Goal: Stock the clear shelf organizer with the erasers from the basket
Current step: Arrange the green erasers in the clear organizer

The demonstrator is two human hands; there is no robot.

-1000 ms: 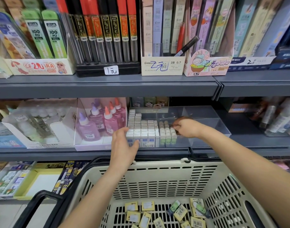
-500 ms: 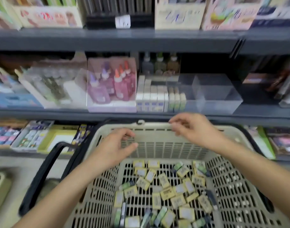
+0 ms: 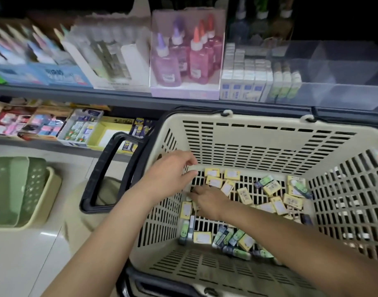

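Note:
The beige slotted basket sits below the shelf, with several small yellow and green erasers loose on its floor. The clear shelf organizer stands on the shelf above; its left part holds rows of white and green erasers, and its right part shows none. My left hand hovers inside the basket by its left wall, fingers loosely curled and holding nothing. My right hand reaches down onto the erasers at the left of the floor. Its fingertips are hidden, so a grip cannot be told.
A box of pink and purple glue bottles stands left of the organizer. The basket's black handle hangs off its left side. A green basket sits on the floor at left. Boxes of small goods fill the lower shelf.
Both hands came down from the organizer into the basket. The view tilted down, so the top shelf is out of sight. My right hand now lies on the erasers.

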